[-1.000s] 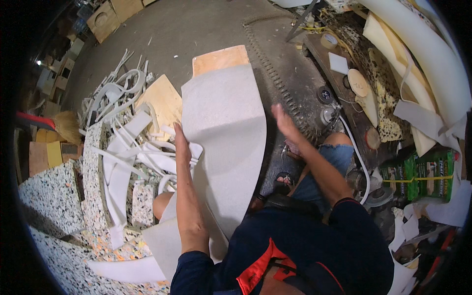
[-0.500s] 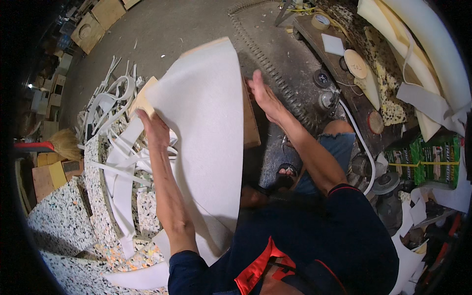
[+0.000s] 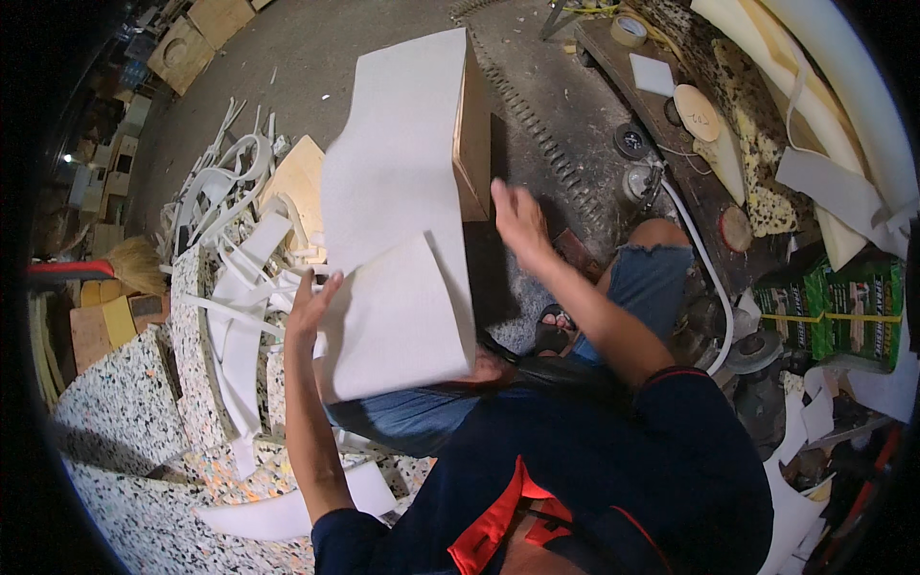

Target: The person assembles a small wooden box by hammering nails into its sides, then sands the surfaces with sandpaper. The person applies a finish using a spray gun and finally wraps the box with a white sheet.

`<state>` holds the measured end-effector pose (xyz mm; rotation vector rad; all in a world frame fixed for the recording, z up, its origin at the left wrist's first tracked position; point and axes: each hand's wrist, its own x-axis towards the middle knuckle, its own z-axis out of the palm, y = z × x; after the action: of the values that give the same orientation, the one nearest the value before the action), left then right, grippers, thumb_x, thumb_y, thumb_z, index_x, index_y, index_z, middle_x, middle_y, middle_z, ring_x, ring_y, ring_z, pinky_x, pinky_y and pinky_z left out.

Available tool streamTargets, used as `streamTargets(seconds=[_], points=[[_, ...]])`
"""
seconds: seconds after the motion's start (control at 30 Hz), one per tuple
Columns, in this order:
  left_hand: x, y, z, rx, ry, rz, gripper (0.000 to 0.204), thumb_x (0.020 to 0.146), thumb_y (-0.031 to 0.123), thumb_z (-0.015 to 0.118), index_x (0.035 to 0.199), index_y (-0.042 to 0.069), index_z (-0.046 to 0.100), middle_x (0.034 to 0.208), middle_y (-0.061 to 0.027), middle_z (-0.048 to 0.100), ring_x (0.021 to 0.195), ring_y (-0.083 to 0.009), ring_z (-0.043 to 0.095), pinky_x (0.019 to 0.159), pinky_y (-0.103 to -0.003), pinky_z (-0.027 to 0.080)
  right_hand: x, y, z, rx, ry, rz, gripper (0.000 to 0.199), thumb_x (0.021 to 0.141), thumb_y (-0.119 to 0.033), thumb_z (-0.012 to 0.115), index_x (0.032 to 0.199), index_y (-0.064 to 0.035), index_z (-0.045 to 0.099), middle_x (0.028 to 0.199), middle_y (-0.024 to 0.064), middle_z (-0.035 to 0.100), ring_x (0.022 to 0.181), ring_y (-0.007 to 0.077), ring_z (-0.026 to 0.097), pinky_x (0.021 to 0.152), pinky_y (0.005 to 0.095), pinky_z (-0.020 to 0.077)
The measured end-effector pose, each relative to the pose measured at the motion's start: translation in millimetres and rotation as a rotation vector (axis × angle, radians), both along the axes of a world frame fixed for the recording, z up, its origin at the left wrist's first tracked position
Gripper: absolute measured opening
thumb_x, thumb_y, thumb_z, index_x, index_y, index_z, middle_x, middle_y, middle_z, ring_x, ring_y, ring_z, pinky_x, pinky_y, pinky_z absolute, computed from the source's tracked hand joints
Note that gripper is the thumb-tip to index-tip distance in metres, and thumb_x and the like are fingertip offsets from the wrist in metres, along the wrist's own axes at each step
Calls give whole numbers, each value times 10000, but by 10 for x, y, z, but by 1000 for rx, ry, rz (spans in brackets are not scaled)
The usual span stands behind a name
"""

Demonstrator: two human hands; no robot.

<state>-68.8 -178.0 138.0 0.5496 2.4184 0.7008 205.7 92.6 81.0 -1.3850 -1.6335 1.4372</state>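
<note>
A white foam sheet (image 3: 402, 134) lies draped over a wooden box (image 3: 473, 144) in front of me, dipping in the middle. Its near end curls back on itself as a flap (image 3: 388, 321) above my knees. My left hand (image 3: 309, 309) is at the left edge of this flap, thumb apart from the fingers; whether it touches the sheet is hard to tell. Off the box's right side, my right hand (image 3: 520, 222) hovers with fingers raised and loosely apart, slightly blurred, holding nothing.
White foam offcuts (image 3: 225, 192) and a light wooden panel (image 3: 299, 182) lie left, with speckled foam blocks (image 3: 120, 412) nearer. A broom (image 3: 134, 266) is beyond. On the right are a low bench (image 3: 604, 57), a tape roll (image 3: 628, 31), a white hose (image 3: 704, 240) and green packages (image 3: 862, 307).
The sheet now follows the box top, and its near end has folded over. My left hand has moved nearer to me along its edge. My right hand has come slightly nearer too.
</note>
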Motion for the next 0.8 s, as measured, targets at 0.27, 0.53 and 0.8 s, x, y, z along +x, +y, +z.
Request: streamTargets(seconds=[0.27,0.53,0.8], points=[[152,-466,228,481,-522,-12,314,918,260,722,1097,10,661,976,-41,704,783,-108,633,739,-285,507,-238,-696,-472,-302,116,466,1253,773,-699,739,1508,158,196,1391,348,490,1332,358,499,1097,433,412],[76,-1441,1296,1309,-117,521,641,980,452,594,1441,22,478,1416,-176,556,1289,-363,537,1087,-549,432,-137,-746,-281,-432,101,602,1138,772,-706,728,1448,128,349,1296,299,550,1172,346,583,939,407,483],[-189,-2495,2864,1333,653,408,591,946,386,607,1422,52,501,1484,-193,484,1356,-372,464,1145,-622,338,-610,-777,-32,-394,585,94,729,817,-256,839,1354,62,461,1272,216,579,1114,314,637,923,416,562]])
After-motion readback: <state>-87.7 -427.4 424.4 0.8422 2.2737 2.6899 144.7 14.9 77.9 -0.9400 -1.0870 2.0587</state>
